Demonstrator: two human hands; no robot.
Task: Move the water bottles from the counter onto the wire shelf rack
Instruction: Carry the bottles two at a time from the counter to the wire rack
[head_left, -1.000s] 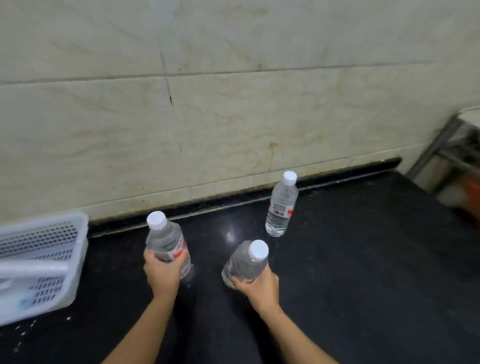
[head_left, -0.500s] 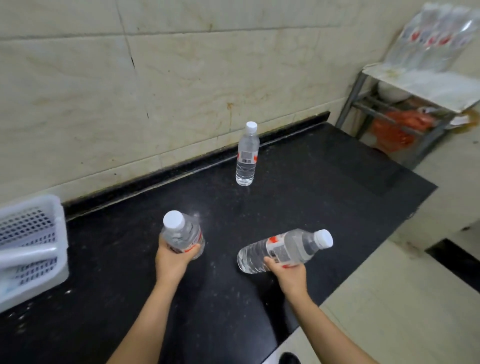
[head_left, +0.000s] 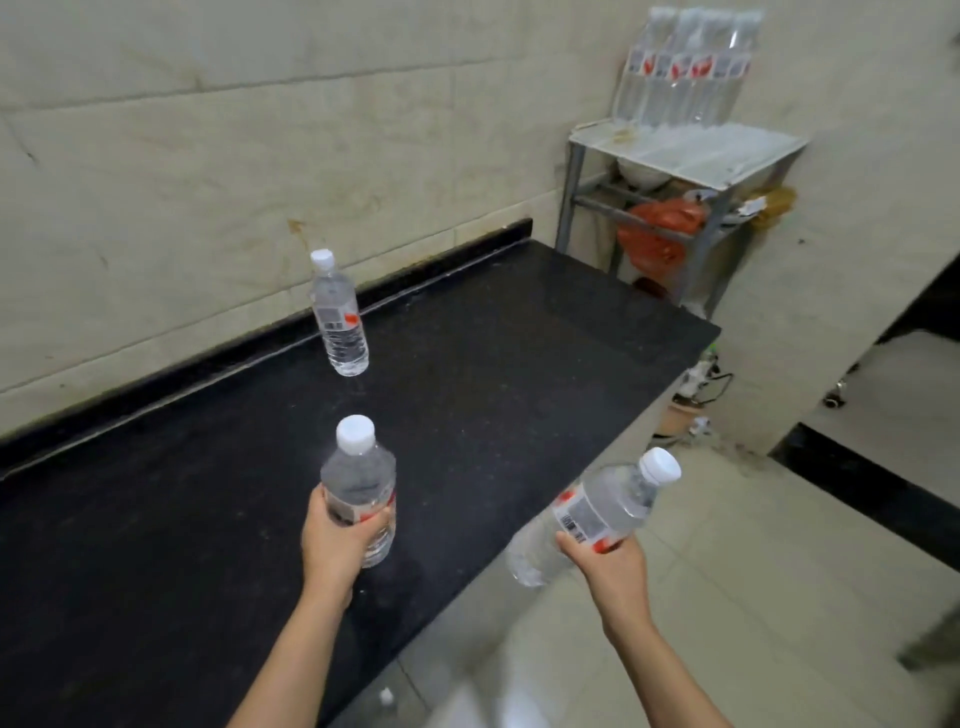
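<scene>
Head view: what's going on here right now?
A person is clearing water bottles off the black counter. The left hand grips one bottle upright above the counter. The right hand holds a second bottle tilted, out past the counter's edge over the floor. A third bottle stands alone on the counter near the wall. The shelf rack in the corner already has a row of bottles on its top.

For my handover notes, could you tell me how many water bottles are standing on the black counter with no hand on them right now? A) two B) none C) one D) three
C: only one water bottle stands free on the black counter, near the wall; the left hand and right hand each hold another.
</scene>
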